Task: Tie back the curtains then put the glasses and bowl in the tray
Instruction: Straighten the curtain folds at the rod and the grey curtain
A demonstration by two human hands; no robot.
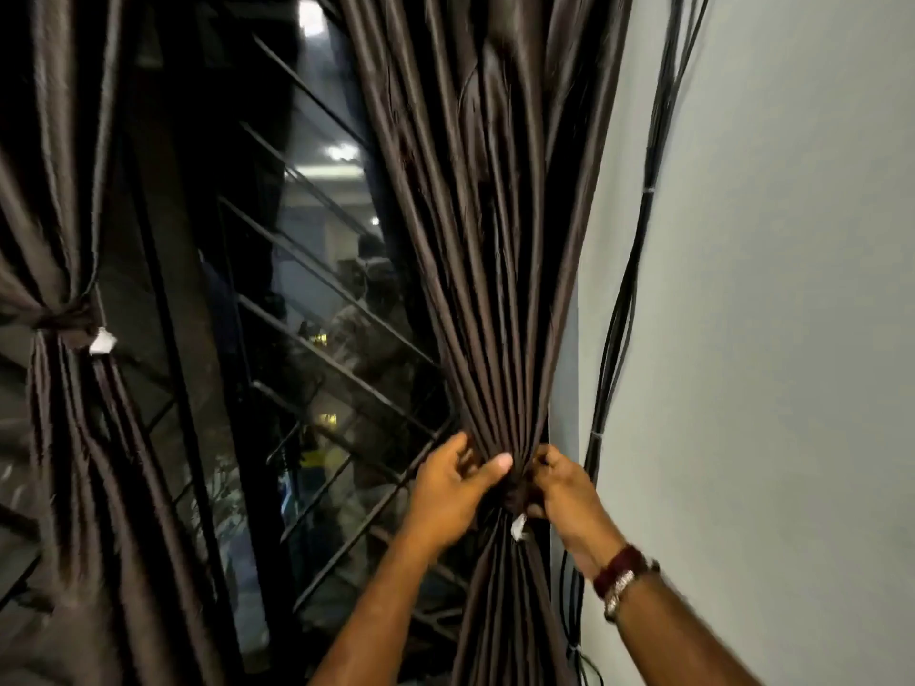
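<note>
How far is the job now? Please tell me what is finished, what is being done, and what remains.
Done: the left curtain is gathered and held by its tie. In hand: both hands grip the right curtain at its gathered waist, left hand and right hand working a band there; whether it is knotted cannot be told. Left: the glasses and bowl into the tray; none of these are in view.

No text, label, brand, number or sign can be read. A small white tag [518, 527] is seen hanging from the dark brown fabric tie-back around the right brown pleated curtain [495, 240], and a similar white tag [102, 341] from the tie on the left brown curtain [59, 190]; whether either is printed cannot be told. The face of the metal wristwatch [619, 589] is blurred.
</note>
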